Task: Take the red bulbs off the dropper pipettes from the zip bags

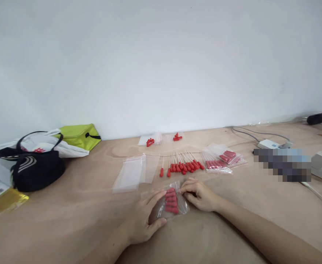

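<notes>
A clear zip bag [183, 207] lies before me with several droppers in it, their red rubber bulbs [171, 200] stacked in a column towards the bag's right end. My left hand [141, 216] holds the bag from the left, fingers over its far side and thumb by its near side; the droppers' stems are hidden by this hand. At the bag's right edge, my right hand [198, 194] has its bent fingers on the plastic. Just beyond lie loose droppers [184, 167] with red bulbs towards me. Left of these are flat clear zip bags [129, 174].
Filled dropper bags [218, 161] are piled right of the loose droppers. Small red bulbs [150, 142] lie near the wall. A black bag [38, 170] and a lime-green bag [80, 135] stand left. A power strip [269, 144] with cables is at the right.
</notes>
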`<state>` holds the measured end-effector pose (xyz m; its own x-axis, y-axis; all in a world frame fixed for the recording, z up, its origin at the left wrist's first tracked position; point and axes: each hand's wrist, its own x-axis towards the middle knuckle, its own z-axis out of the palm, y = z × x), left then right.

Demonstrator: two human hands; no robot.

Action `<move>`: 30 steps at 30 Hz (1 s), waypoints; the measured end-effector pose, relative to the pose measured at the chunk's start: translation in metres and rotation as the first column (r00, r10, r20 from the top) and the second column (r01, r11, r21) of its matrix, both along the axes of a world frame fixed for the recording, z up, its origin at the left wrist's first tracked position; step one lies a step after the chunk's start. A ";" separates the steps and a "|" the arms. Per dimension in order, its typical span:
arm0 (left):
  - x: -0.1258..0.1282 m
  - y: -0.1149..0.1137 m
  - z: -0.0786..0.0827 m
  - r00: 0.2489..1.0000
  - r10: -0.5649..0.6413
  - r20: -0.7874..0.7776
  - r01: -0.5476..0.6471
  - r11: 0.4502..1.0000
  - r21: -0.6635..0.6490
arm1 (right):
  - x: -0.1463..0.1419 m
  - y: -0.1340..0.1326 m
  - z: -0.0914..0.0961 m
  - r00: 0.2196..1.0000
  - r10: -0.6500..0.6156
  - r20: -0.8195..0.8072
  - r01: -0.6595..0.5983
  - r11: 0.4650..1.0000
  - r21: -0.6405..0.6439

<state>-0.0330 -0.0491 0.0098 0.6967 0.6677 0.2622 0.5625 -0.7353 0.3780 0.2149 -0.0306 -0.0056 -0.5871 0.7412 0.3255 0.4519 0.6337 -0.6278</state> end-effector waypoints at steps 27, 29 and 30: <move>0.019 0.024 -0.013 0.986 0.002 0.168 -0.006 1.000 0.024 | -0.007 -0.007 0.007 0.998 -0.040 -0.046 0.043 0.996 0.079; 0.019 0.024 -0.013 0.985 0.009 0.172 -0.011 1.000 0.016 | -0.008 -0.006 0.004 0.999 -0.036 -0.016 0.037 0.993 0.111; 0.019 0.024 -0.013 0.985 0.011 0.173 -0.014 1.000 0.017 | -0.008 -0.006 0.002 0.999 -0.042 -0.003 0.042 0.990 0.131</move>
<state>-0.0137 -0.0252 -0.0031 0.6313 0.6703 0.3902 0.4989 -0.7361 0.4573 0.2068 -0.0365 -0.0034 -0.5563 0.7159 0.4220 0.4794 0.6913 -0.5407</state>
